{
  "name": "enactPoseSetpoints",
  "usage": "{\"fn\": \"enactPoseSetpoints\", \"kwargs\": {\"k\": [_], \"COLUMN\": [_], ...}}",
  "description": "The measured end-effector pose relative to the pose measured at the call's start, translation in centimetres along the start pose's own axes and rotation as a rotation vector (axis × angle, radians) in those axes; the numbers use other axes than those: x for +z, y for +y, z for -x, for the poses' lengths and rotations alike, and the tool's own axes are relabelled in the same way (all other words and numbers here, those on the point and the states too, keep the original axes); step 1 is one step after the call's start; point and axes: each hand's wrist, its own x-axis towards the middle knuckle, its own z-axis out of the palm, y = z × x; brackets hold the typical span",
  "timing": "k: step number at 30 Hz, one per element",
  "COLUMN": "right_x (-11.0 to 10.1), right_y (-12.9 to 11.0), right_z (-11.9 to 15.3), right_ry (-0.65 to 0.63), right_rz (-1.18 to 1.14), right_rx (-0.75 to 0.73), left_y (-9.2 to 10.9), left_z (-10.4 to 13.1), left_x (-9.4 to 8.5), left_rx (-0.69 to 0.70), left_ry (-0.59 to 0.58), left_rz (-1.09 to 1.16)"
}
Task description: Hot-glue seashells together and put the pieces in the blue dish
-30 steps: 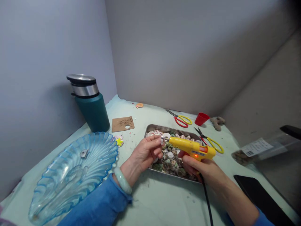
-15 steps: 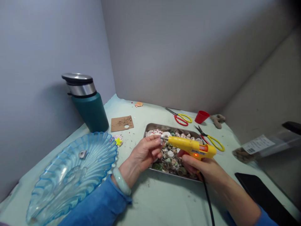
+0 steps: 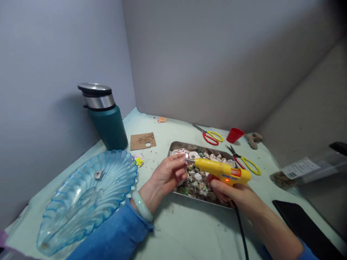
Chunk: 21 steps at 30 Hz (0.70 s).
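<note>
My right hand [image 3: 225, 189] is wrapped round the handle of a yellow hot glue gun [image 3: 214, 167] with an orange light glowing on its side. Its metal nozzle points left, right at the fingertips of my left hand [image 3: 169, 173]. Thumb and fingers there pinch a small whitish piece [image 3: 187, 156], too small to name, which the nozzle seems to touch. Beneath both hands lies a metal tray [image 3: 189, 199] full of small seashells [image 3: 199, 177]. The gun's black cord [image 3: 242, 231] runs down toward the table's front edge.
A blue scalloped glass dish [image 3: 108, 180] holding a small greyish piece [image 3: 99, 174] lies left, before a teal bottle [image 3: 108, 126]. Behind are a cardboard piece [image 3: 139, 141], two pairs of scissors [image 3: 210, 138] and a red cup [image 3: 234, 135]. A black phone-like slab [image 3: 303, 224] lies right.
The view has shifted slightly, so the things on the table sit a little further right. The whitish piece at my left fingertips has turned more upright against the nozzle. Both grips stay the same.
</note>
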Motion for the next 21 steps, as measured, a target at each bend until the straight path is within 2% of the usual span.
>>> {"fn": "enactPoseSetpoints", "kwargs": {"k": [7, 14, 21], "right_x": [-0.09, -0.21, -0.03], "right_y": [0.21, -0.08, 0.04], "right_z": [-0.09, 0.15, 0.03], "right_ry": [0.071, -0.009, 0.064], "right_rz": [0.052, 0.049, 0.055], "right_rx": [-0.028, 0.012, -0.008], "left_y": [-0.11, 0.05, -0.02], "left_z": [0.02, 0.18, 0.26], "left_x": [-0.34, 0.03, 0.04], "left_rx": [-0.003, 0.021, 0.005], "left_ry": [-0.026, 0.033, 0.021], "left_rz": [-0.032, -0.016, -0.047]}}
